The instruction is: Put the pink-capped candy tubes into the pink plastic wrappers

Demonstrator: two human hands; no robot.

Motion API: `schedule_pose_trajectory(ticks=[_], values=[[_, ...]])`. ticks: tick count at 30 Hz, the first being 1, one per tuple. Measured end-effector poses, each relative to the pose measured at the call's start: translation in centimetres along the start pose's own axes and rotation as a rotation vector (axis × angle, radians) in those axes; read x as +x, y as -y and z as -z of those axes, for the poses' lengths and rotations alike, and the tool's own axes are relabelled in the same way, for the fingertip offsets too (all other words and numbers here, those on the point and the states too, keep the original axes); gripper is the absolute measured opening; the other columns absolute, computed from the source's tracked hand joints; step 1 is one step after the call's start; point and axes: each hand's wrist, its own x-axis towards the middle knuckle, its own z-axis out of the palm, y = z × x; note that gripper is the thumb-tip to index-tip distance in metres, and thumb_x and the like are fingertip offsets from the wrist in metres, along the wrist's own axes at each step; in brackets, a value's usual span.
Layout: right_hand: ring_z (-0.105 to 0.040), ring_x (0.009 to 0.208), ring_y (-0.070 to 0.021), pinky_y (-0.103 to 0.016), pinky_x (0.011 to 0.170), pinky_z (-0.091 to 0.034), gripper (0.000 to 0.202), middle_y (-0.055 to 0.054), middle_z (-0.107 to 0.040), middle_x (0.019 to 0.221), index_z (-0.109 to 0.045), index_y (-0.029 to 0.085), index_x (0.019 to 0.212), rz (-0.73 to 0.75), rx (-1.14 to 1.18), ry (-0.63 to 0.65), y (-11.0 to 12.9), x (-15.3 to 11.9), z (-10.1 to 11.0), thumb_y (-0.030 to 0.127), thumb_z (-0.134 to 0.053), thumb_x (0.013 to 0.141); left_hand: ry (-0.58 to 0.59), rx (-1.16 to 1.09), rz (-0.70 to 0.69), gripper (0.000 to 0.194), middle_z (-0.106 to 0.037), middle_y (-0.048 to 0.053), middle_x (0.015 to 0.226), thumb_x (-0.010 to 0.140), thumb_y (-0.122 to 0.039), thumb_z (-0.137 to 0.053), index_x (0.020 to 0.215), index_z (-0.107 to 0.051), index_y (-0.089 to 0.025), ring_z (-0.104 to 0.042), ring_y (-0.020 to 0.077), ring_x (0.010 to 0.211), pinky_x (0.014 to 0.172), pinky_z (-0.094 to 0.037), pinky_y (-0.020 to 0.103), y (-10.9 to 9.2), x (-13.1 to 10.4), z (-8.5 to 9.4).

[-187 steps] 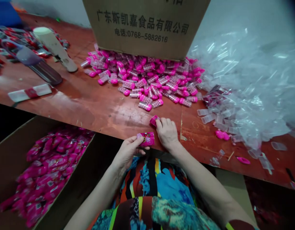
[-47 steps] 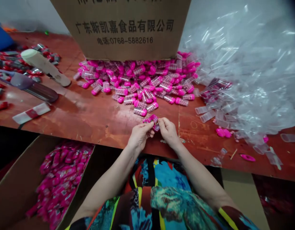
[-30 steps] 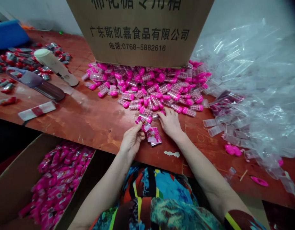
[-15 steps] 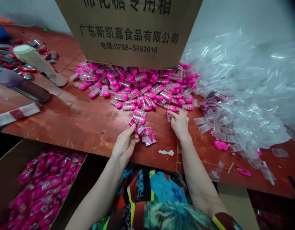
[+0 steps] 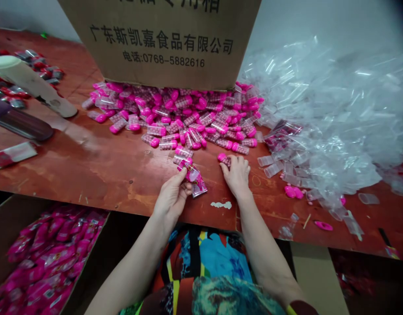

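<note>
Nearest, the left hand (image 5: 171, 197) pinches a small pink printed packet (image 5: 194, 179) at the desk (image 5: 106, 166) edge. Just beside it, the right hand (image 5: 237, 174) closes its fingers on a pink-capped clear tube (image 5: 223, 158). Beyond both hands lies a heap of tubes (image 5: 182, 116) against a cardboard box (image 5: 158, 39).

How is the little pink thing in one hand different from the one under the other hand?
The left hand pinches a flat printed pink packet, lifted just off the table; the right hand presses on a small clear capsule with a pink cap, lying on the table. The packet is crinkly wrapping with a picture; the capsule is a hard rounded tube showing tiny pink balls inside. Both are mostly pink and small enough for fingertips.
</note>
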Motion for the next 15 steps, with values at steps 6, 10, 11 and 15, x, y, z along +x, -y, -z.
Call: schedule_pose_trajectory(ticks=[6,10,11,15], values=[[-0.058,0.103,-0.0328,-0.042,0.089,-0.039,0.019,-0.015,-0.071,0.107,-0.064,0.019,0.109,0.081,0.085,0.008,-0.5,-2.3,1.3,0.033,-0.053,0.104,0.010,0.020,0.014,0.030,-0.062,-0.001,0.057,0.075,-0.028,-0.092,0.071,-0.066,-0.014,-0.052,0.0074,0.046,0.045,-0.038,0.021,0.7,-0.1,-0.1],[-0.059,0.098,-0.0318,-0.042,0.086,-0.037,0.021,-0.016,-0.071,0.106,-0.066,0.016,0.109,0.208,0.017,0.022,-0.8,-3.9,1.8,0.031,-0.051,0.106,0.007,0.024,0.009,0.031,-0.062,-0.001,0.057,0.075,-0.029,-0.092,0.071,-0.066,-0.014,-0.051,0.0078,0.046,0.046,-0.038,0.022,1.0,-0.1,0.1],[-0.059,0.099,-0.0322,-0.042,0.086,-0.037,0.023,-0.017,-0.071,0.110,-0.067,0.016,0.110,0.247,-0.009,0.029,-0.8,-4.3,1.9,0.032,-0.051,0.106,0.003,0.025,0.010,0.031,-0.061,-0.001,0.057,0.075,-0.028,-0.093,0.070,-0.066,-0.014,-0.051,0.0078,0.046,0.046,-0.038,0.022,1.1,-0.1,0.1],[-0.057,0.103,-0.0329,-0.043,0.086,-0.039,0.026,-0.017,-0.069,0.120,-0.070,0.018,0.112,0.302,0.016,0.042,-0.7,-5.3,2.0,0.035,-0.052,0.105,-0.010,0.020,0.009,0.031,-0.060,-0.001,0.054,0.076,-0.027,-0.092,0.069,-0.065,-0.014,-0.051,0.0082,0.045,0.045,-0.037,0.022,1.3,0.0,0.4]])
